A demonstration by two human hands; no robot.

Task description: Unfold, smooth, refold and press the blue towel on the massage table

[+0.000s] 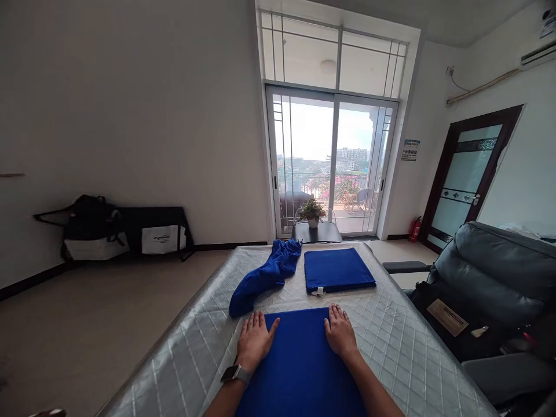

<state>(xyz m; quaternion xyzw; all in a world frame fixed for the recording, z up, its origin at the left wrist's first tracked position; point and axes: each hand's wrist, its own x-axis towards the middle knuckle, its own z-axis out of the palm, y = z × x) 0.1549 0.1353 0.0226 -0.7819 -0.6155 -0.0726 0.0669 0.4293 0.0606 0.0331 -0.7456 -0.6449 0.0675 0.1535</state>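
A blue folded cloth (304,365) lies flat on the quilted silver-grey mattress (403,341), directly in front of me. On its far left corner rests my left hand (255,339), fingers stretched out and thumb apart; a watch is on that wrist. My right hand (341,331) lies flat at the far right corner, its fingers also extended. Beyond it sits a second blue cloth (339,268), folded into a neat rectangle with a white tag (319,291) at its near edge. To the left of that, a crumpled blue cloth (264,278) stretches towards my left hand.
Past the mattress stands a dark chair (319,233) bearing a potted plant (313,213), before a glass sliding door (304,162). A dark leather armchair (495,272) is close on the right. Bags (164,239) rest on a black folding cot (134,214) by the left wall.
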